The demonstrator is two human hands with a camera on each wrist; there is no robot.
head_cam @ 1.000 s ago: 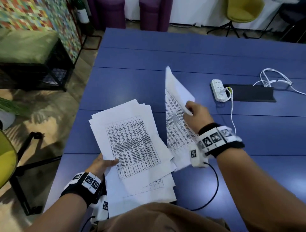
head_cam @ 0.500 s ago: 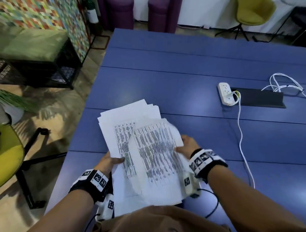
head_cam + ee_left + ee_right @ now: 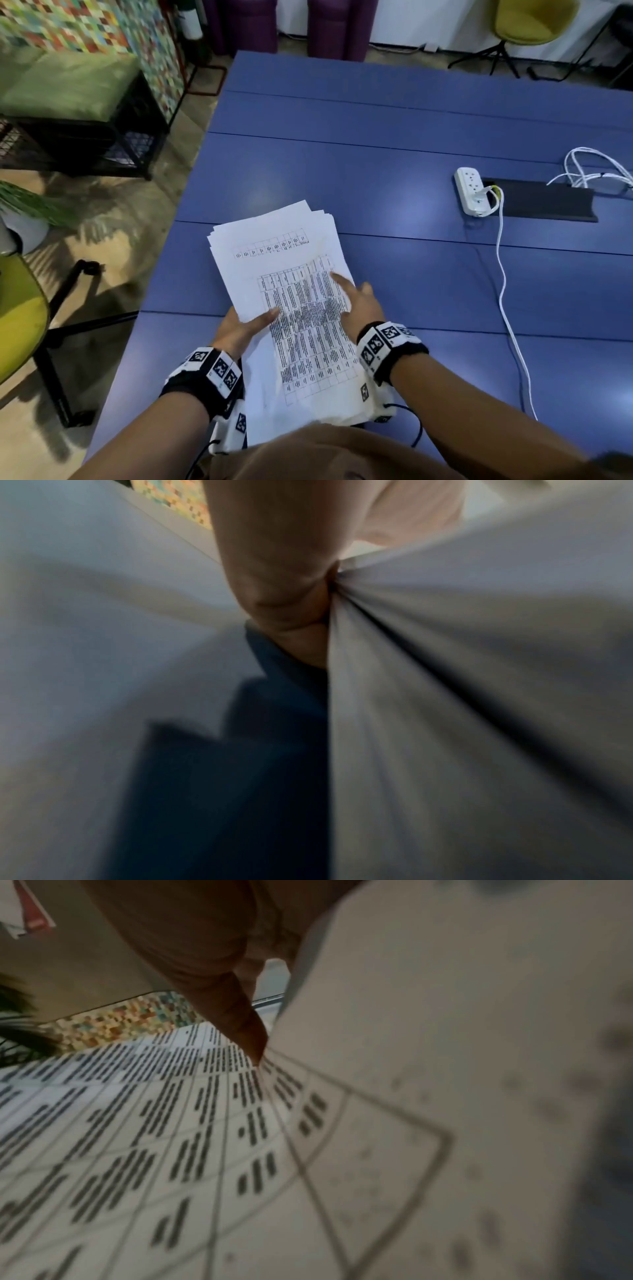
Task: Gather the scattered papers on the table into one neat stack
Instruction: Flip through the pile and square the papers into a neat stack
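A stack of white papers [image 3: 274, 236] lies slightly fanned on the blue table [image 3: 376, 137], near its front left. On top, shifted toward me, lies a sheet printed with a table [image 3: 308, 342]. My left hand [image 3: 246, 325] grips the stack's left edge, thumb on top. My right hand [image 3: 363, 305] holds the printed sheet's right edge, thumb laid across the print and fingers hidden beneath. The left wrist view is blurred, showing my left hand [image 3: 284, 593] pinching white paper [image 3: 479, 683]. In the right wrist view my thumb [image 3: 236, 1015] presses on the printed sheet [image 3: 137, 1137].
A white power strip [image 3: 471, 192] with a white cable [image 3: 501, 274] and a black cable tray [image 3: 548, 205] sit at the right. A yellow-green chair [image 3: 17, 308] stands left of the table beside a green-cushioned bench [image 3: 68, 89].
My right hand swung the printed sheet down from upright at the right and laid it onto the stack. My left hand kept its hold on the stack's left edge.
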